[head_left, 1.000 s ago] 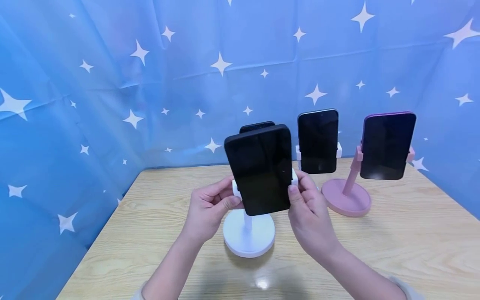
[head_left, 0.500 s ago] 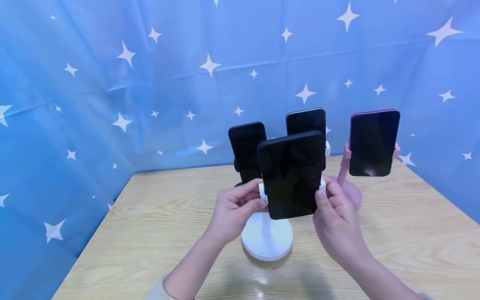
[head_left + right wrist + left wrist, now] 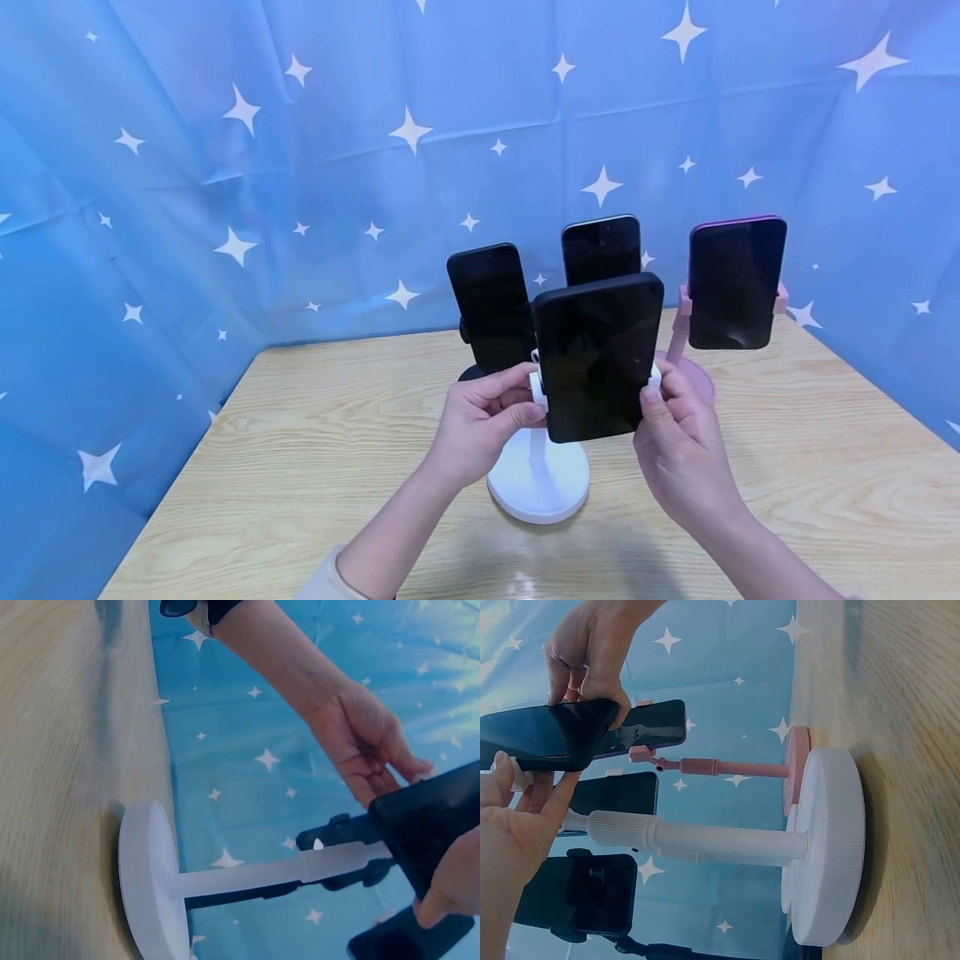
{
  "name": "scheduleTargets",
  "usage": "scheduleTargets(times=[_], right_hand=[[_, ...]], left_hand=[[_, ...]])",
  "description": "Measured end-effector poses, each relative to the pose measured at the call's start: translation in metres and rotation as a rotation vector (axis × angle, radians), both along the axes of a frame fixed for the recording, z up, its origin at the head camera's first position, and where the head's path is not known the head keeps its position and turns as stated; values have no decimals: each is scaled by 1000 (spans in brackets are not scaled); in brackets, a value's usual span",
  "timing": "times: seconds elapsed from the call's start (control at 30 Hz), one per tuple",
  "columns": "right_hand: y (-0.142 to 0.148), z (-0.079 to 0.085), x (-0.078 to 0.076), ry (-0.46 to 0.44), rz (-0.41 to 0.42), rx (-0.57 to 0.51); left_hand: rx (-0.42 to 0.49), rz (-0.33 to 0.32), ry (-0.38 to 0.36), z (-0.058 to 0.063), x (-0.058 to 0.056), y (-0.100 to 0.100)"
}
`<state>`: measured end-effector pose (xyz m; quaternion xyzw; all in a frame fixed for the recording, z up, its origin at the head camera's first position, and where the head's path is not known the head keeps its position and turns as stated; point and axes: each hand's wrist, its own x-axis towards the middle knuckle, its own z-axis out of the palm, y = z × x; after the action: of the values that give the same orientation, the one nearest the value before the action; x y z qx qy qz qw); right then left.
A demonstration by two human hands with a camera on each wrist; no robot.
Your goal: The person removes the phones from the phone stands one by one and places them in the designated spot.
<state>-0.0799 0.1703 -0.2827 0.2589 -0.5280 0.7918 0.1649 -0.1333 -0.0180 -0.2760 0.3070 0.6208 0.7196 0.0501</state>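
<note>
A black phone (image 3: 600,358) sits upright, slightly tilted, in the clamp of a white phone stand (image 3: 538,483) whose round base is on the table. At the clamp's left arm (image 3: 537,390), my left hand (image 3: 480,429) pinches with thumb and fingers. My right hand (image 3: 682,454) grips the clamp's right arm (image 3: 655,377), its thumb at the phone's edge and its fingers partly hidden behind. Below the hands, the white post (image 3: 727,840) shows in the left wrist view. From the right wrist view, the left hand (image 3: 360,742) appears at the phone's far side.
Behind stand a black phone (image 3: 491,304) in a black stand, another phone (image 3: 600,246) partly covered by the front one, and a phone (image 3: 735,283) in a pink stand (image 3: 697,379). A blue star-patterned curtain (image 3: 337,167) hangs beyond the wooden table (image 3: 300,467).
Both hands, the white stand and its phone have shifted right. The front phone now overlaps the middle back phone and uncovers most of the left one. The head view has turned slightly right.
</note>
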Motion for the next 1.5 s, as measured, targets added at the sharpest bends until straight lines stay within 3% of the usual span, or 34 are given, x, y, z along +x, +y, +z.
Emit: scheduleTargets(times=[0.3, 0.67, 1.5], right_hand=[[1, -7, 0, -10, -3, -6], [-2, -15, 1, 60, 33, -51], [-3, -20, -2, 118, 54, -101]], left_hand=[[-48, 10, -5, -4, 0, -1], [13, -48, 29, -10, 0, -5], [-7, -68, 96, -12, -3, -5]])
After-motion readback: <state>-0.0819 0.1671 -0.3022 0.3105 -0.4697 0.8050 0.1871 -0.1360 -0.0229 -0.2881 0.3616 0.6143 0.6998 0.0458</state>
